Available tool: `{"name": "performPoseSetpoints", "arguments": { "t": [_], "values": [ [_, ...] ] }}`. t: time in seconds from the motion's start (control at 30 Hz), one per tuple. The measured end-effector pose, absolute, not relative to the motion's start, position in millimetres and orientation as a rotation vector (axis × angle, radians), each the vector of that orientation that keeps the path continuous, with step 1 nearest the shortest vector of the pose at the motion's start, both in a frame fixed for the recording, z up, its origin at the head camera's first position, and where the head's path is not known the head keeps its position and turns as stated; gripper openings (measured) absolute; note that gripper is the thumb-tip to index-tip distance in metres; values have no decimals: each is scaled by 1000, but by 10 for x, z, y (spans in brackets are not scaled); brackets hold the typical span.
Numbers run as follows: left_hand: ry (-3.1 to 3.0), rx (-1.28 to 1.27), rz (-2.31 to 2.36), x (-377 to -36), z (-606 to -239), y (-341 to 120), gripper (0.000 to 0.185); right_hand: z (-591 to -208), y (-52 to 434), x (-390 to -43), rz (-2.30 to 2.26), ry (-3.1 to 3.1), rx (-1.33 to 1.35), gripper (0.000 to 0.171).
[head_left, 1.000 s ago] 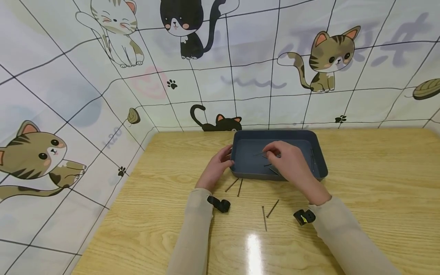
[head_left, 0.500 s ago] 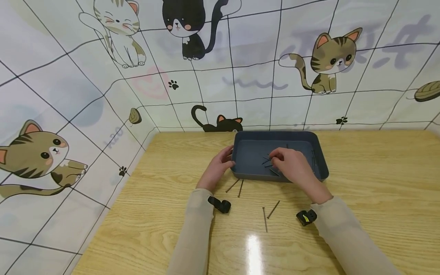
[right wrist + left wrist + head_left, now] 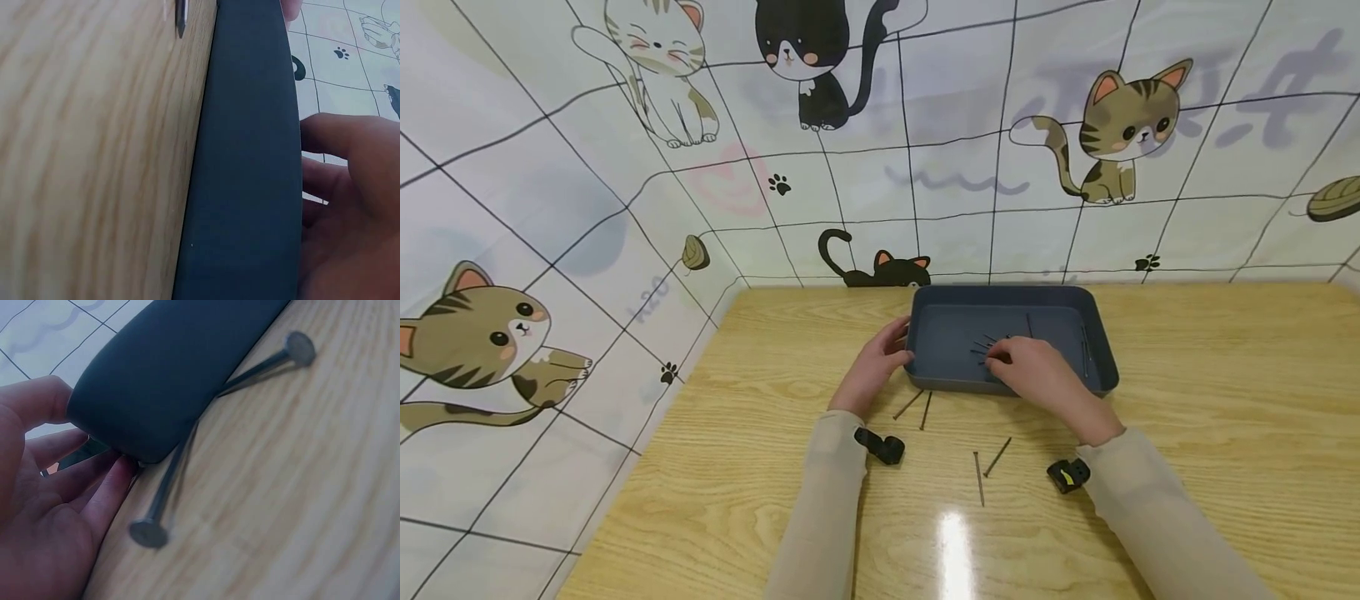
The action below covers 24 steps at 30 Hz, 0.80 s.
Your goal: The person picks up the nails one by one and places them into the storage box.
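Note:
A dark blue-grey tray (image 3: pixel 951 325) stands on the wooden table, with several nails (image 3: pixel 981 345) lying loose inside. My left hand (image 3: pixel 872 367) holds the tray's left end; in the left wrist view the thumb is at its upper edge and the fingers are low along its outer side. Inside the tray, my right hand (image 3: pixel 1041 371) has finger and thumb tips together, pinching a nail whose end pokes out to the left. The right wrist view shows the tray's outer wall (image 3: pixel 247 156) hiding those fingertips.
Two nails (image 3: pixel 165 481) touch the tray's near side by the left hand. Nearer the front of the table (image 3: pixel 737 500), two more nails (image 3: pixel 978 479) lie between the forearms. A cat-patterned sheet (image 3: pixel 955 183) hangs behind and to the left.
My right hand has moved slightly back towards me and down inside the tray. A thin nail near the tray's back right has come into view. The left hand stays at the tray's end.

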<state>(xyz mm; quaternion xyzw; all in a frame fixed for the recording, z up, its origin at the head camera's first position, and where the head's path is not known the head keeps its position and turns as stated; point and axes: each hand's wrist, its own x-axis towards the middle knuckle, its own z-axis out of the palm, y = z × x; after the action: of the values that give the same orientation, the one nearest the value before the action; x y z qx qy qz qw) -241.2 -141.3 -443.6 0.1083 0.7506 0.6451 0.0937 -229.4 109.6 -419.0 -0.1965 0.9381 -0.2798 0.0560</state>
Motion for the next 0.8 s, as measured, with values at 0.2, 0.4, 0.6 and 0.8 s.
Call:
{"name": "performPoseSetpoints", "arguments": {
  "t": [0.2, 0.4, 0.6, 0.8],
  "values": [
    [2233, 318, 1912, -2427, -4471, -1411, 58, -4174, 1097, -2284, -802, 2762, -604, 28],
    [2221, 320, 1923, -2387, -4412, -1400, 58, -4175, 1103, -2287, -790, 2750, -600, 30],
    [2219, 327, 1918, -2383, -4393, -1393, 58, -4186, 1104, -2271, -775, 2773, -571, 32],
    [2211, 320, 1927, -2386, -4405, -1388, 58, -4193, 1103, -2282, -750, 2780, -564, 34]
  ]
}}
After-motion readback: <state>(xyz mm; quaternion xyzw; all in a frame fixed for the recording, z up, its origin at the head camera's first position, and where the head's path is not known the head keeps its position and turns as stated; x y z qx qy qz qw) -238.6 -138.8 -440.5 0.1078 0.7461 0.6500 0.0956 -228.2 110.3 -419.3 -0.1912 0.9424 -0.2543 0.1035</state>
